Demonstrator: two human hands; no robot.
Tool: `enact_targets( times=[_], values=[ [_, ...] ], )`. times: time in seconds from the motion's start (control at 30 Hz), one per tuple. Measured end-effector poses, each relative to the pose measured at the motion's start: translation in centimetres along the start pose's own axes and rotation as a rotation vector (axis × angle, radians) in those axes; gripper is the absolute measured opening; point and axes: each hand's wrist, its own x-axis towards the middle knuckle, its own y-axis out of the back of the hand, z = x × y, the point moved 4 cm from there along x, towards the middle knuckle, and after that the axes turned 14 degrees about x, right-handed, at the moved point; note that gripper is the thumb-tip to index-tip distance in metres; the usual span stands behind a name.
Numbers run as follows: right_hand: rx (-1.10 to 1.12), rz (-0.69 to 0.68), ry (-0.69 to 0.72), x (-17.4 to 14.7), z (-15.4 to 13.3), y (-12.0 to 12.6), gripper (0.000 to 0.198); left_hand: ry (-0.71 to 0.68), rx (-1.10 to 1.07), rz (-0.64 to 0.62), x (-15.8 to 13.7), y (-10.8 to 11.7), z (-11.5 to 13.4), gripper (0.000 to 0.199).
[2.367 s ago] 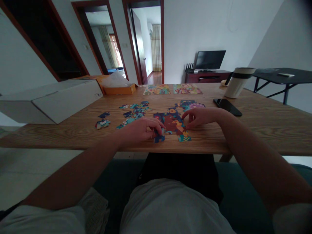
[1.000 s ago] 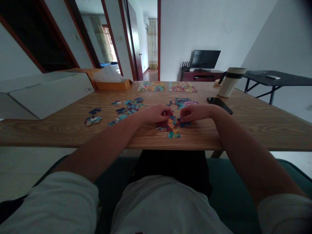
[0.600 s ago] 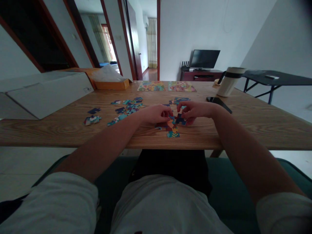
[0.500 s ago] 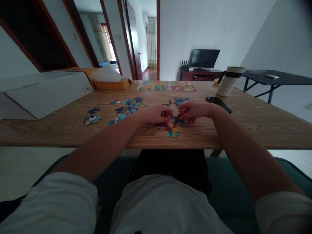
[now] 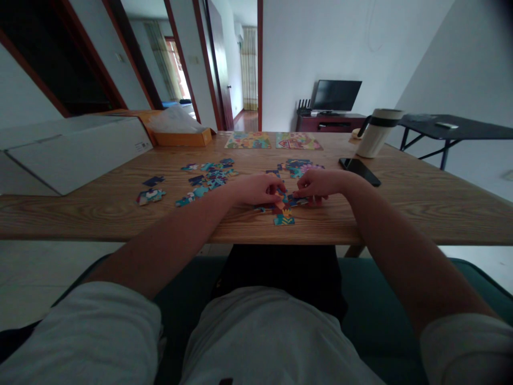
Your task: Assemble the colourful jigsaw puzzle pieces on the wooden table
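Over the near part of the table, my left hand (image 5: 262, 190) has its fingers curled down on a small group of joined jigsaw puzzle pieces (image 5: 284, 218), yellow, teal and reddish. Close beside it on the right, my right hand (image 5: 318, 183) pinches a dark blue puzzle piece (image 5: 295, 201) at the edge of that group. The fingers partly cover both, so whether the blue piece interlocks cannot be made out. Loose puzzle pieces (image 5: 216, 175) lie spread left of my hands, and another cluster of pieces (image 5: 298, 167) lies just beyond them.
Two colourful picture sheets (image 5: 248, 140) lie at the table's far edge. A long white box (image 5: 80, 152) and an orange box (image 5: 182, 140) with plastic stand at left. On the right are a black phone (image 5: 359, 171) and a cream mug (image 5: 377, 136).
My right hand has shifted slightly, and the dark blue piece now lies flatter and lower beside the group. My left hand stays nearly in place on the pieces.
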Motion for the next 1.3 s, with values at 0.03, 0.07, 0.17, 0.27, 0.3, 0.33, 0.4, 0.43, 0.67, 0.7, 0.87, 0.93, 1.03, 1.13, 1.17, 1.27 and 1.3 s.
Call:
enact_targets(
  times=[0.03,0.07,0.17,0.27,0.3,0.33,0.4,0.43,0.67,0.7,0.87,0.93,1.03,1.13,1.17,1.27,1.3],
  values=[
    [-0.001,-0.011,0.000,0.0,-0.1,-0.1,0.047,-0.004,-0.002,-0.001,0.0,0.0,0.1,0.040],
    [-0.002,-0.018,0.001,0.0,-0.2,-0.2,0.047,-0.008,-0.009,-0.002,0.0,0.0,0.1,0.042],
    [-0.042,0.008,0.003,0.0,-0.4,-0.3,0.048,-0.011,-0.041,-0.022,0.0,-0.2,0.2,0.043],
    [-0.112,0.040,0.000,0.0,-0.6,-0.3,0.049,-0.009,-0.036,-0.041,0.1,-0.4,0.1,0.044],
    [-0.131,0.045,0.003,0.0,-0.7,-0.3,0.050,-0.009,-0.024,-0.042,0.1,-0.4,0.1,0.044],
    [-0.149,0.048,0.004,-0.1,-0.7,-0.3,0.050,-0.009,-0.009,-0.041,0.1,-0.5,0.1,0.045],
    [-0.175,0.057,-0.002,-0.2,-0.8,-0.3,0.051,-0.008,0.011,-0.039,0.2,-0.5,0.0,0.045],
    [-0.183,0.062,-0.017,-0.2,-0.8,-0.3,0.051,-0.007,0.014,-0.039,0.2,-0.5,0.0,0.045],
    [-0.246,0.088,0.066,-0.6,-0.9,0.2,0.053,-0.027,0.045,-0.025,0.2,-0.6,-0.1,0.040],
    [-0.240,0.096,0.105,-0.7,-0.9,0.4,0.055,-0.031,0.044,-0.023,0.2,-0.5,-0.1,0.039],
    [-0.149,0.024,0.115,-1.3,-0.6,0.5,0.073,-0.032,0.034,-0.025,0.0,-0.3,0.0,0.041],
    [-0.135,0.002,0.099,-1.4,-0.6,0.3,0.071,-0.025,0.022,-0.041,-0.1,-0.2,0.1,0.042],
    [-0.150,0.007,0.107,-1.2,-0.7,0.1,0.066,-0.026,0.005,-0.050,-0.3,0.0,0.2,0.040],
    [-0.163,0.026,0.135,-1.0,-0.8,0.1,0.060,-0.022,0.005,-0.051,-0.3,0.0,0.3,0.039],
    [-0.172,0.049,0.149,-1.0,-0.9,0.3,0.057,-0.024,0.004,-0.050,-0.2,-0.1,0.3,0.038],
    [-0.190,0.109,0.216,-1.3,-1.2,0.8,0.045,-0.038,0.006,-0.038,-0.2,-0.2,-0.1,0.038],
    [-0.169,0.107,0.246,-1.5,-1.4,1.0,0.039,-0.034,0.007,-0.026,-0.3,-0.1,-0.3,0.039]
  ],
)
